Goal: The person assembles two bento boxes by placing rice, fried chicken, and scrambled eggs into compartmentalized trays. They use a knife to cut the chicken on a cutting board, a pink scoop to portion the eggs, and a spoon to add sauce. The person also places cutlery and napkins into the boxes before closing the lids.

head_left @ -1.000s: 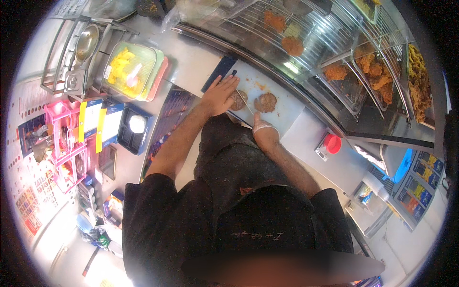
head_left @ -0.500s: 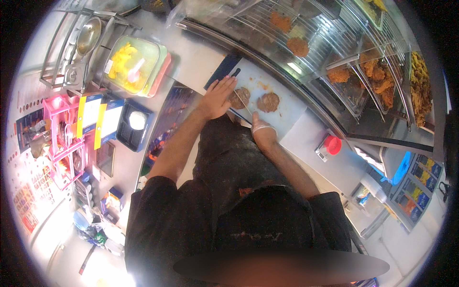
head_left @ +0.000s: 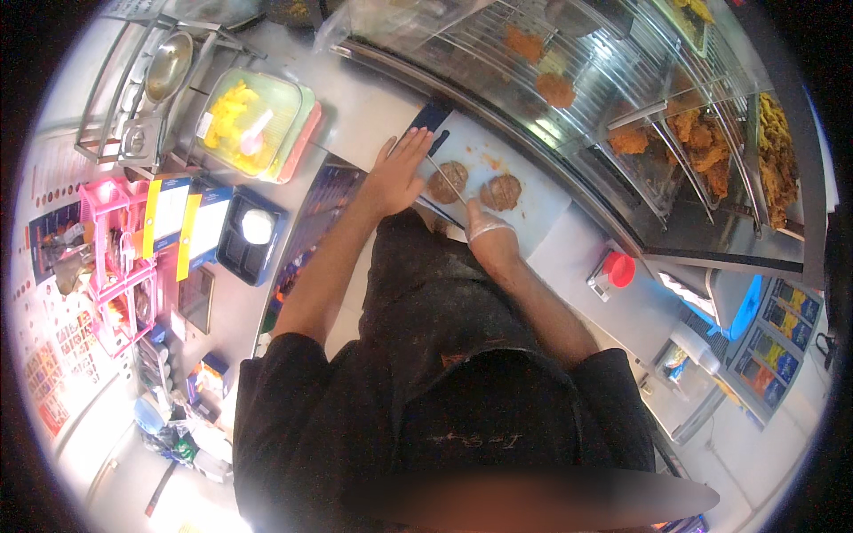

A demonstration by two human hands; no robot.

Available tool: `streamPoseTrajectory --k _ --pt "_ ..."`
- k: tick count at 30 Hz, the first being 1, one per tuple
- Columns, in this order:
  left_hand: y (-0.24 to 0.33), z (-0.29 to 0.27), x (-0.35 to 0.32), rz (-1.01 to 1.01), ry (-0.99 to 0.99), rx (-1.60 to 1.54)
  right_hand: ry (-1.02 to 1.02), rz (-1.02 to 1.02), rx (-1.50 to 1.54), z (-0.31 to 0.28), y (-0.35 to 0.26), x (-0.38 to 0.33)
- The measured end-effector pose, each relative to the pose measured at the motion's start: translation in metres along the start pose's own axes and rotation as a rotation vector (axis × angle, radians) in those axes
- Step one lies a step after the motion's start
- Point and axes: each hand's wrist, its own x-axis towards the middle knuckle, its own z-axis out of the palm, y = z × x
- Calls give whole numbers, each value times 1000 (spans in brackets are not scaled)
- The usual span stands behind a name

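Observation:
Two round brown patties lie side by side on a white cutting board [head_left: 544, 209]: a left patty [head_left: 442, 188] and a right patty [head_left: 507, 188]. Across the left one runs a thin pale blade, apparently a knife [head_left: 455, 187], and my right hand [head_left: 490, 235] is closed around its near end. The handle inside that fist is hidden. My left hand [head_left: 396, 178] is stretched flat, fingers together, at the board's left end beside the left patty. Close to its fingertips is a small black handle-like piece [head_left: 440, 139]; whether it belongs to the blade is unclear.
Beyond the board stands a glass-fronted warmer [head_left: 542, 133] with fried pieces on racks. A clear tub [head_left: 253, 120] of yellow food is at the left. Right of the board are a red-lidded container [head_left: 618, 268] and a blue-edged tray [head_left: 746, 311].
My left hand has shifted slightly left, its fingers drawing away from the left patty. My right hand has moved a little, with the blade still over that patty.

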Motion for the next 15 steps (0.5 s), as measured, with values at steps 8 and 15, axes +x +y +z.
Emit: streamPoseTrajectory --k 8,15 --pt "7 19 -20 -40 -22 -63 -98 49 -49 37 7 -12" --pt "-2 11 -7 -54 -44 -90 15 -32 13 26 -2 9"
